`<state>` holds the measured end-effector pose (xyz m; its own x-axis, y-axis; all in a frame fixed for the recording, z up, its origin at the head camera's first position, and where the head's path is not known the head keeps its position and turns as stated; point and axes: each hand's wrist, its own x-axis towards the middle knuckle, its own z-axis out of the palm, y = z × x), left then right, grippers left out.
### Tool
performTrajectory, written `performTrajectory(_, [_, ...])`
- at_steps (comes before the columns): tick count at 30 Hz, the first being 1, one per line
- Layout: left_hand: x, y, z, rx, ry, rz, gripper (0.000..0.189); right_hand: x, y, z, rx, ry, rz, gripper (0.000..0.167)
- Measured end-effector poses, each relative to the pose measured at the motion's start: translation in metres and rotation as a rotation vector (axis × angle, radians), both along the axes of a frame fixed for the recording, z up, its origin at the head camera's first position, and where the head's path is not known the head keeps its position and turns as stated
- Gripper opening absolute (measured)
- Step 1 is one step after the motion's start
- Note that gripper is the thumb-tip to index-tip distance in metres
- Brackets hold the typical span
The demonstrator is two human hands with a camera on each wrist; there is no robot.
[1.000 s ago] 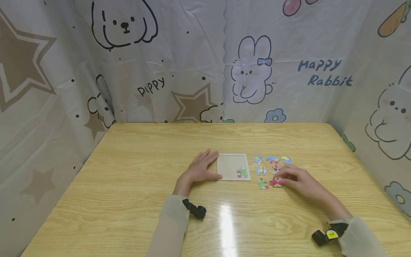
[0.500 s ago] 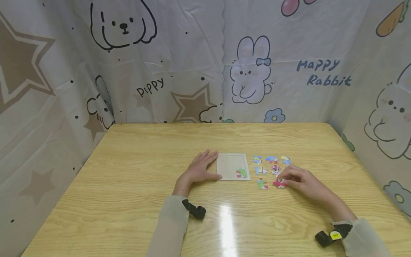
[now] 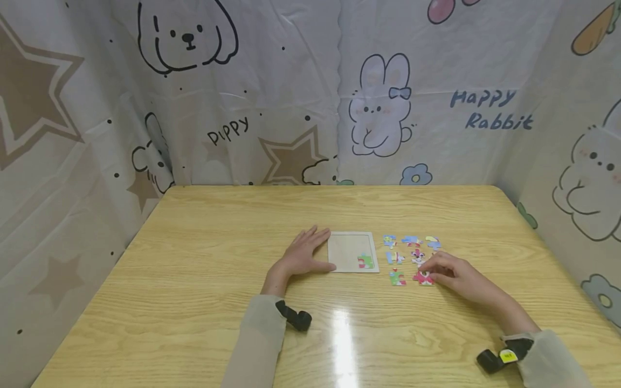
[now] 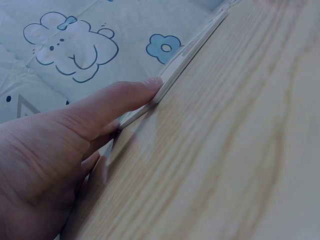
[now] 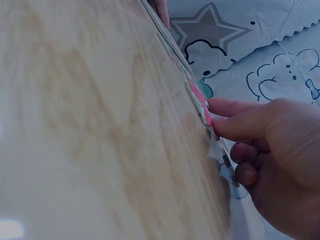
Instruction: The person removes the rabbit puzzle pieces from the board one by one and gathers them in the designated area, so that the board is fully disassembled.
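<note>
My left hand (image 3: 303, 255) lies at the left side of a square wooden puzzle tray (image 3: 344, 250), fingers spread and mostly straight. Its thumb (image 4: 135, 94) touches the tray's near left corner, and the fingertips reach the far left corner. A green and red puzzle piece (image 3: 365, 261) sits in the tray's near right corner. Right of the tray, my right hand (image 3: 453, 275) pinches a red puzzle piece (image 3: 424, 277) at its right side between thumb and index finger. In the right wrist view this red piece (image 5: 200, 102) is seen almost edge-on at the fingertips.
Loose puzzle pieces stand in rough rows: a green one (image 3: 397, 277), a blue and white one (image 3: 395, 257), a face piece (image 3: 418, 256), and a back row with a blue-purple piece (image 3: 412, 240). Something lies partly hidden behind the right hand. A printed curtain (image 3: 291, 108) surrounds the wooden table (image 3: 194, 258).
The right hand has shifted slightly right with the red puzzle piece, which now stands farther from the green piece. The left hand and tray have stayed in place.
</note>
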<state>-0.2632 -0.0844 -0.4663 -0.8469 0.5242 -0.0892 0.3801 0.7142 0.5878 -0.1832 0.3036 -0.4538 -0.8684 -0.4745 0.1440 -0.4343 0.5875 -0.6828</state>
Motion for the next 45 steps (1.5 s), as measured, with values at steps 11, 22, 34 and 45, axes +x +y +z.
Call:
performTrajectory(11, [0.001,0.0,0.002,0.007,-0.006,-0.003,0.091,-0.003,-0.007,0.001,0.025,0.003,-0.077,0.016])
performTrajectory(22, [0.002,-0.001,0.001,-0.001,-0.001,-0.007,0.09,-0.027,-0.043,0.0,-0.02,-0.011,0.019,0.017])
performTrajectory(34, [0.002,-0.001,0.004,0.001,-0.009,-0.012,0.09,-0.048,-0.084,0.001,0.01,-0.047,0.06,0.026])
performTrajectory(45, [0.001,-0.001,0.003,-0.006,-0.01,-0.007,0.09,-0.059,-0.104,0.004,0.115,-0.026,0.096,0.03])
